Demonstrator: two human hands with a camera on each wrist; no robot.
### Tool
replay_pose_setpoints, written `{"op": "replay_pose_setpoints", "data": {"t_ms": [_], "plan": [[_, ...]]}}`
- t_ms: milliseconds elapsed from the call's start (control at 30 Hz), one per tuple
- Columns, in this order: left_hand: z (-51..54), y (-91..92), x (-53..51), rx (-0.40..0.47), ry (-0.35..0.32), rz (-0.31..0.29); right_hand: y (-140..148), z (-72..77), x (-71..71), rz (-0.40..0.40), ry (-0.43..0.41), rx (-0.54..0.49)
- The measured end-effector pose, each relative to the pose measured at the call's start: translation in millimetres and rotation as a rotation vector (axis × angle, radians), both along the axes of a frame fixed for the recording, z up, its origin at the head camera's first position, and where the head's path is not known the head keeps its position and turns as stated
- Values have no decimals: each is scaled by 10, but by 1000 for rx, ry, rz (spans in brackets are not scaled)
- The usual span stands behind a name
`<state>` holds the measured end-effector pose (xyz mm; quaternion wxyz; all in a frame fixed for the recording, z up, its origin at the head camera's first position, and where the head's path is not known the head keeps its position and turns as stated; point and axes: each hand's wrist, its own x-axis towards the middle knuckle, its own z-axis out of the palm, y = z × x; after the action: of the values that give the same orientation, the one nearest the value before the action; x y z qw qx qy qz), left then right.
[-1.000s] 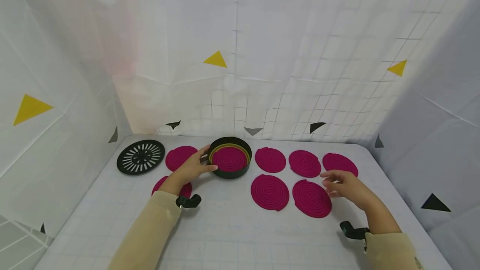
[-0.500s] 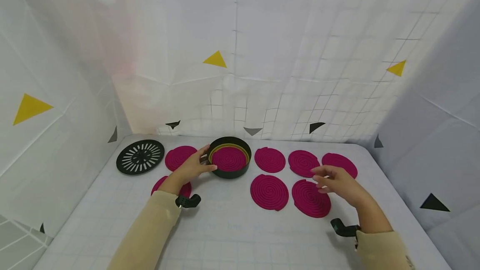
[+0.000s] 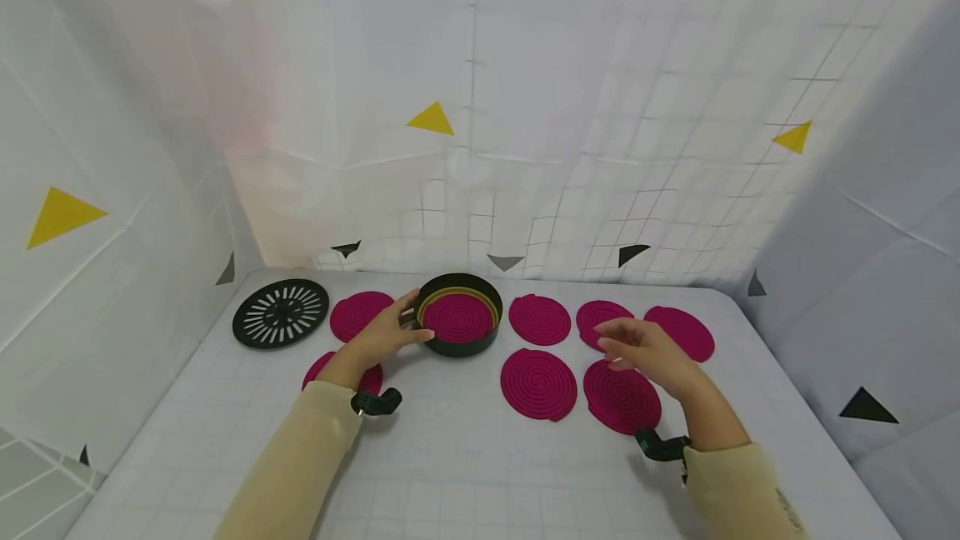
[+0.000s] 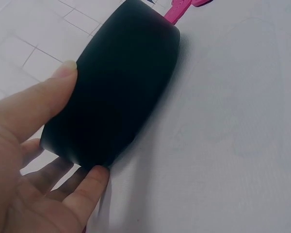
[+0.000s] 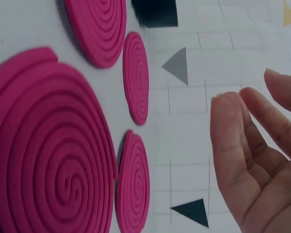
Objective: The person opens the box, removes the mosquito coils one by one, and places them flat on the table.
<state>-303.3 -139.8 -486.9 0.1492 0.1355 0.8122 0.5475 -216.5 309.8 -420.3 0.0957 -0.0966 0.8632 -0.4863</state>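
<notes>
My left hand (image 3: 381, 336) holds the side of a round black mosquito coil box (image 3: 461, 349), thumb at the near side and fingers at the left. Inside the box lies a magenta mosquito coil (image 3: 459, 319) within a yellowish ring. From the left wrist, the dark box wall (image 4: 116, 82) shows between thumb and fingers. My right hand (image 3: 648, 352), holding nothing, hovers over the right-hand coils, with loosely bent fingers. Below it lies one flat coil (image 3: 622, 407); another coil (image 3: 592, 315) is partly hidden behind its fingertips. In the right wrist view, a large spiral coil (image 5: 48, 160) fills the left side.
A slotted black lid (image 3: 283, 311) lies at the far left. More coils lie flat: a back one (image 3: 540, 320), a front one (image 3: 538, 384), a far-right one (image 3: 681, 333) and two at left, one partly under the left forearm. White sheets (image 3: 570, 107) wall the table.
My right hand has moved left, from beside the right-hand coils to above them. The left hand and the box have stayed in place.
</notes>
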Motion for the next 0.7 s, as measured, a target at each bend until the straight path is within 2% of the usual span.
{"op": "replay_pose_setpoints", "data": {"t_ms": [233, 433, 700], "plan": [[30, 2, 10, -4, -12, 5, -196, -8, -70, -25, 13, -60], [27, 4, 14, 11, -27, 12, -349, -70, -160, -11, 50, -109], [29, 8, 21, 9, -22, 8, -564, -123, -286, -19, 12, -175]]}}
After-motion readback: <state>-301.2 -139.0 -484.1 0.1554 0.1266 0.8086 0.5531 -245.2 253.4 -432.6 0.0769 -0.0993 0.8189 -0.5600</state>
